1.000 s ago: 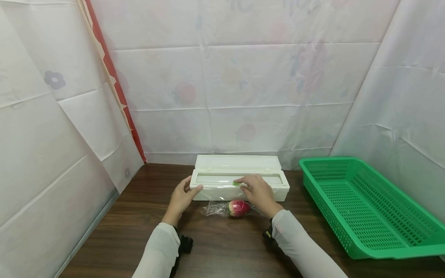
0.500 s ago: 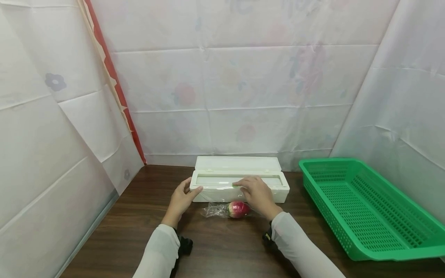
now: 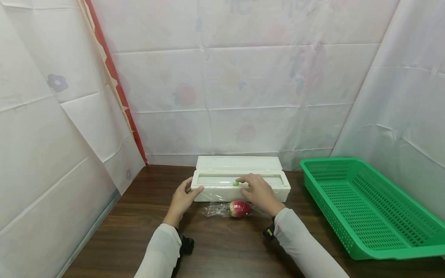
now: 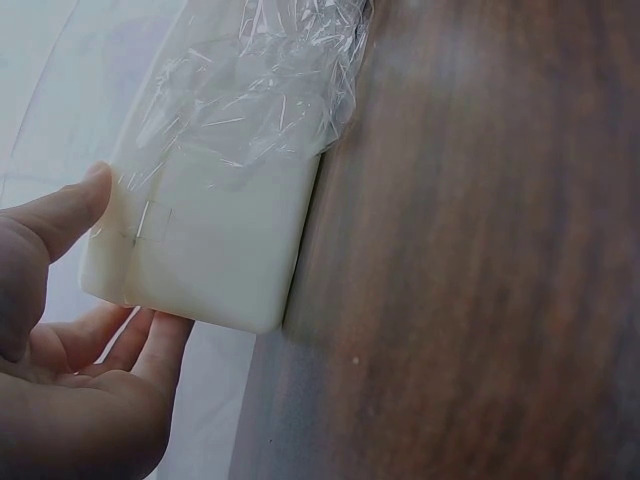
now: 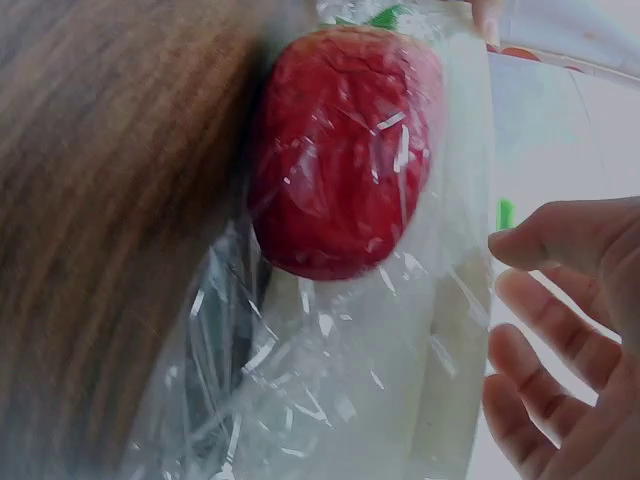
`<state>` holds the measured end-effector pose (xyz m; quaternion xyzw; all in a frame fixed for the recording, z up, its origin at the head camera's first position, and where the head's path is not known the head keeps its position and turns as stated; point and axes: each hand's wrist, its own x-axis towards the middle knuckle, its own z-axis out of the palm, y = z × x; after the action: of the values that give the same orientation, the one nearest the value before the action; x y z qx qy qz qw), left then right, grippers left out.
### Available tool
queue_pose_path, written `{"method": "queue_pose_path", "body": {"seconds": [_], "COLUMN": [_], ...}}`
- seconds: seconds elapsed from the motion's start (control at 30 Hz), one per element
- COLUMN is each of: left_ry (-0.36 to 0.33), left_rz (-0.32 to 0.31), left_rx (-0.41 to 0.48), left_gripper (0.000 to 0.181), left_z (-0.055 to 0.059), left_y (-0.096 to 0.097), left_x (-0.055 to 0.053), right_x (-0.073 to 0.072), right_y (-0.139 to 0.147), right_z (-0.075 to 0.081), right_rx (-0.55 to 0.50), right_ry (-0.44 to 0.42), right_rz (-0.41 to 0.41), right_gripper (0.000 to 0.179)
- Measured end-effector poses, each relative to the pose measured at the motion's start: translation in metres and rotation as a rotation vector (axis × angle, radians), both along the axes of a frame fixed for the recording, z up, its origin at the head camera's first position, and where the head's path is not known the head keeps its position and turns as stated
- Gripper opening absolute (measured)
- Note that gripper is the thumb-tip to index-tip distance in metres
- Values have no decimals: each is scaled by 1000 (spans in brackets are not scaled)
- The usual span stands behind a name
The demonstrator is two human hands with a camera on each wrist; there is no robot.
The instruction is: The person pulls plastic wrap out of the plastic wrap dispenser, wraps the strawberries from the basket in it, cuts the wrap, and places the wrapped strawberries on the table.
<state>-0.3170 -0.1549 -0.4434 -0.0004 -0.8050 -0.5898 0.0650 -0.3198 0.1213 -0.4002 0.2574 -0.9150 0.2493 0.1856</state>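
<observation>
A white cling film box [image 3: 212,195] stands with its lid [image 3: 240,163] raised at the back. Clear film [image 4: 260,110] hangs over its front and wraps a red, strawberry-like fruit [image 3: 240,209] with a pale, leafy end, lying before the box. My left hand [image 3: 181,202] grips the box's left end, thumb on the top front edge and fingers round the end. On the top front edge sits a small green slide cutter [image 3: 236,183]. My right hand [image 3: 259,195] reaches over the box front, its fingertips right at the cutter and its fingers loosely bent in the right wrist view.
A green perforated basket [image 3: 351,208] stands on the right of the dark wooden table [image 3: 222,247]. White printed sheeting [image 3: 226,96] encloses the back and both sides, with a red strip [image 3: 119,92] along the back left corner.
My right fingertips have lifted slightly from the green cutter, so more of it shows than half a second ago. The left hand keeps its hold; box and fruit stay in place.
</observation>
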Motion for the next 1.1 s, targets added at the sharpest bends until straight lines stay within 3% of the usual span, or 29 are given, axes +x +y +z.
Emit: {"method": "queue_pose_path", "body": {"seconds": [0.13,0.33,0.43,0.6,0.83,1.1], "left_ry": [1,13,14,0,12,5], "left_rz": [-1,3,2,2,6,6], "left_rx": [1,3,4,8,10,7], "left_gripper": [82,80,78,80,77,79], "left_z": [1,4,4,2,4,5], "left_y": [1,1,1,1,2,3], "left_x": [-1,0,1,0,1,3], "right_x": [-2,-4,-2,0,-4,-4], "right_y": [2,-5,-13,-24,-25,-23], "right_z": [3,6,5,-1,-8,-10], "right_rx": [-75,-178,-205,-187,-133,-100], "right_ry": [-5,102,63,1,78,91], "right_rz": [27,80,111,64,-10,-4], "right_gripper": [30,28,29,27,31,30]}}
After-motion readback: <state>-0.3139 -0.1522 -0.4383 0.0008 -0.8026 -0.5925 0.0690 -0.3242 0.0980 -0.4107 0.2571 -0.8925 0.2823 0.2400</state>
